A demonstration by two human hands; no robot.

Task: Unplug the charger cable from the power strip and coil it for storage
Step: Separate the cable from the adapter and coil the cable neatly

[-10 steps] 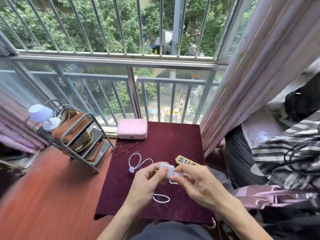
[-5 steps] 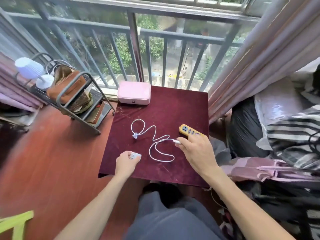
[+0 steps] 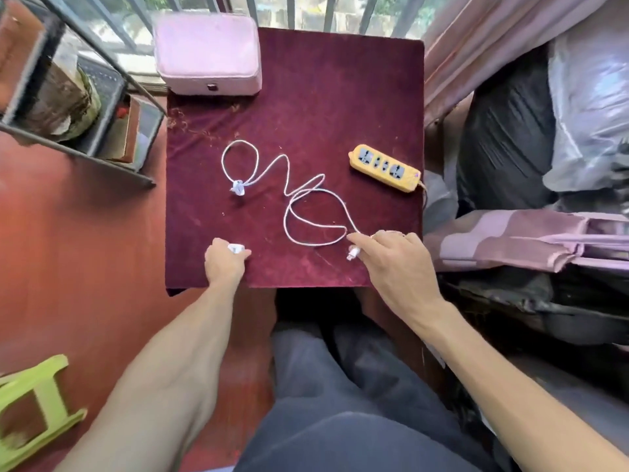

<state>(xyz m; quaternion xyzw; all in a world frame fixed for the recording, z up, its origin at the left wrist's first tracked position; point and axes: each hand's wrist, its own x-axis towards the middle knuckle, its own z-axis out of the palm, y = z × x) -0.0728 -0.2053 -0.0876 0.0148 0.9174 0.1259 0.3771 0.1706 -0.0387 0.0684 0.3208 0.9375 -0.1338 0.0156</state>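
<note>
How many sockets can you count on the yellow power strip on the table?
4, in one row along the power strip near the table's right edge: a larger socket at each end and two narrower ones between. All are empty; none looks hidden.

One white cable [image 3: 299, 199], one yellow power strip [image 3: 384, 167], one pink case [image 3: 207, 56], two hands.

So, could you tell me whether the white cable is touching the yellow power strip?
Apart. The head view shows bare red cloth between the white cable and the yellow power strip.
</note>
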